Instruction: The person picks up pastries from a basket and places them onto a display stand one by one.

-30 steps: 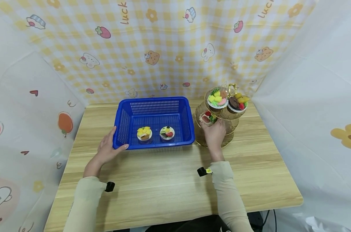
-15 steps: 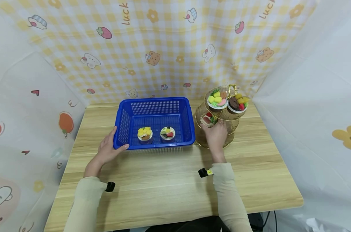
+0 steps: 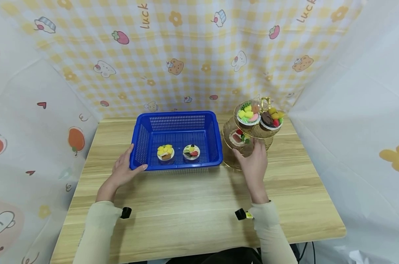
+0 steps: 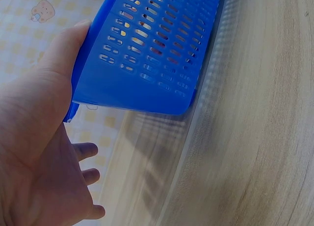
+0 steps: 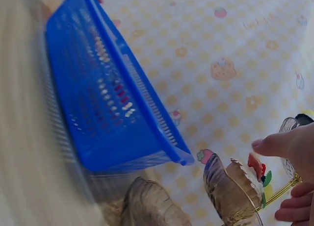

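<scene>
At the front left corner of a blue plastic basket (image 3: 218, 157), my left hand (image 3: 121, 170) holds the rim, thumb along the front edge. Two cupcakes sit inside: one with yellow topping (image 3: 165, 151), another topped with mixed fruit (image 3: 191, 152). To the basket's right is a tiered cake stand (image 3: 230, 161) with amber plates. On its middle tier sits a cream cupcake (image 3: 236, 138) with red and green topping. My right hand (image 3: 255, 168) is just right of and in front of it, fingers spread apart and gripping nothing; its fingertips are partly hidden under the top tier.
The stand's top tier carries a cupcake with yellow and pink pieces (image 3: 248, 113) and a chocolate cupcake (image 3: 270, 120) beside a gold handle (image 3: 265, 104). A yellow checked curtain (image 3: 193, 84) hangs behind the wooden table (image 3: 186, 209).
My right hand has let go of the cream cupcake on the middle tier and moved a little right and toward me. The left hand and basket keep their place.
</scene>
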A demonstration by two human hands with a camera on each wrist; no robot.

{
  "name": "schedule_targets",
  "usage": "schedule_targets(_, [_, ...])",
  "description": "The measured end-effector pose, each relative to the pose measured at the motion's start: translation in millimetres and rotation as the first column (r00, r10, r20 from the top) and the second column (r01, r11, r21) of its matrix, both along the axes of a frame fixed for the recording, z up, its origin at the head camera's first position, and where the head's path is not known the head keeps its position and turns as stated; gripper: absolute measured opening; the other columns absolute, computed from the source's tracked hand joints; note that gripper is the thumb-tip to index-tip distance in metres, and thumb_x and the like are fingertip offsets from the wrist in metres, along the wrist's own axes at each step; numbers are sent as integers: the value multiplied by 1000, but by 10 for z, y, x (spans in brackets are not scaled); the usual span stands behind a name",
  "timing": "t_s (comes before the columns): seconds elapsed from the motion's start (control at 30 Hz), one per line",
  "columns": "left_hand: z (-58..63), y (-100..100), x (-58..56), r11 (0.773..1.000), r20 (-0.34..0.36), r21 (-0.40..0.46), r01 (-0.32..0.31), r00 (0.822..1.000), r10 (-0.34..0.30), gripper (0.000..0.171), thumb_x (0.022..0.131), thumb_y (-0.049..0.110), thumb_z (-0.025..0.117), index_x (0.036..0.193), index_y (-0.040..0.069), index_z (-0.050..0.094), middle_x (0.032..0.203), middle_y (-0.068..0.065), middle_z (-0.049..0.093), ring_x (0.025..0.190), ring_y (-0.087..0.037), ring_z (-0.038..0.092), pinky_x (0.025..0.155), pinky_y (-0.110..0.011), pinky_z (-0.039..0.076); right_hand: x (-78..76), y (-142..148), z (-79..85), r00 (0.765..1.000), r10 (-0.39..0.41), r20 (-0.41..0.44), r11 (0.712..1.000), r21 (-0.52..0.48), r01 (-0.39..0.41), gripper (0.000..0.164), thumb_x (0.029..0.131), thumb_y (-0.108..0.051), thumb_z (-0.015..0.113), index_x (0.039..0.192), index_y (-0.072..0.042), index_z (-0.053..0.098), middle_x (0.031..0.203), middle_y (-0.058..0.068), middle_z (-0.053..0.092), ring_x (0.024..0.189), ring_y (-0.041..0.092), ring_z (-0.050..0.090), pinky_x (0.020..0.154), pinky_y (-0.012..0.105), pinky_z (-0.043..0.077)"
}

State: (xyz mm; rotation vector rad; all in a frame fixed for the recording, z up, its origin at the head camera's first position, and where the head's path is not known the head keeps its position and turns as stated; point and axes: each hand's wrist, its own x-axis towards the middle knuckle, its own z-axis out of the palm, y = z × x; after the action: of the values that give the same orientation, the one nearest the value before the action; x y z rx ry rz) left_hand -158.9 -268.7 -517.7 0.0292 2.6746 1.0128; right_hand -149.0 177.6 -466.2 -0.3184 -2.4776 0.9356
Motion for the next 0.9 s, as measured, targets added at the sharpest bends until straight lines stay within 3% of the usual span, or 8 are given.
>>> schedule_targets(0.13, [2, 1, 0, 1000, 1, -1, -6, 1000, 6, 110, 89, 59, 63, 158, 27, -16, 165, -26, -2, 148, -56, -2, 114, -75, -2, 123, -27, -43, 994, 65, -89, 998, 7, -65, 69, 76, -29, 86, 131, 1, 56, 126, 22, 60, 118, 38, 57, 100, 53, 46])
schedule_targets(0.27, [-13, -3, -11, 1000, -7, -6, -5, 1000, 4, 110, 89, 61, 62, 158, 27, -16, 166, -25, -2, 149, -55, -1, 115, -74, -1, 148, -100, -90, 978, 153, -140, 988, 45, -148, 64, 78, -24, 84, 130, 3, 57, 123, 23, 62, 116, 38, 58, 100, 50, 47])
schedule_targets(0.37, [-14, -2, -9, 1000, -10, -8, -1, 1000, 1, 110, 89, 60, 62, 158, 25, -16, 166, -25, -1, 149, -54, 0, 115, -73, -1, 110, -183, -69, 953, 263, -149, 962, 110, -249, 63, 79, -21, 84, 131, 2, 57, 125, 23, 62, 117, 38, 59, 101, 49, 48])
schedule_targets(0.43, [-11, 0, -7, 1000, -12, -7, -3, 1000, 3, 110, 89, 58, 63, 158, 25, -16, 166, -26, -1, 149, -54, 0, 115, -73, -1, 61, -248, -27, 928, 349, -132, 931, 163, -327, 63, 79, -21, 83, 132, 1, 57, 126, 21, 62, 117, 37, 60, 101, 49, 49])
schedule_targets(0.57, [-21, -6, -15, 1000, -16, -9, -1, 1000, 1, 109, 90, 58, 62, 158, 25, -16, 166, -25, -2, 149, -54, -1, 115, -74, -2, -100, -389, 79, 851, 524, -41, 826, 267, -496, 65, 81, -25, 83, 135, -2, 55, 130, 17, 62, 119, 32, 60, 102, 46, 51])
schedule_targets(0.7, [-34, -2, -19, 1000, -22, -13, 3, 1000, -4, 109, 90, 58, 62, 158, 25, -16, 166, -25, -1, 149, -54, 0, 115, -73, -2, -319, -554, 225, 741, 667, 80, 684, 328, -651, 71, 82, -29, 82, 141, -6, 51, 134, 14, 58, 124, 28, 58, 103, 42, 51])
schedule_targets(0.8, [-40, 0, -12, 1000, -27, -13, 2, 1000, -3, 109, 90, 57, 63, 159, 24, -15, 166, -25, 0, 149, -54, 1, 115, -72, -1, -488, -686, 341, 663, 728, 174, 585, 347, -733, 74, 83, -31, 80, 145, -9, 47, 139, 13, 55, 129, 28, 55, 105, 42, 49])
schedule_targets(0.9, [-38, 4, -6, 1000, -28, -9, 4, 1000, -4, 109, 90, 56, 63, 159, 24, -15, 166, -26, 0, 149, -54, 1, 116, -72, -1, -645, -816, 447, 601, 751, 274, 502, 354, -789, 75, 85, -33, 78, 148, -11, 44, 145, 12, 51, 134, 28, 51, 109, 43, 47])
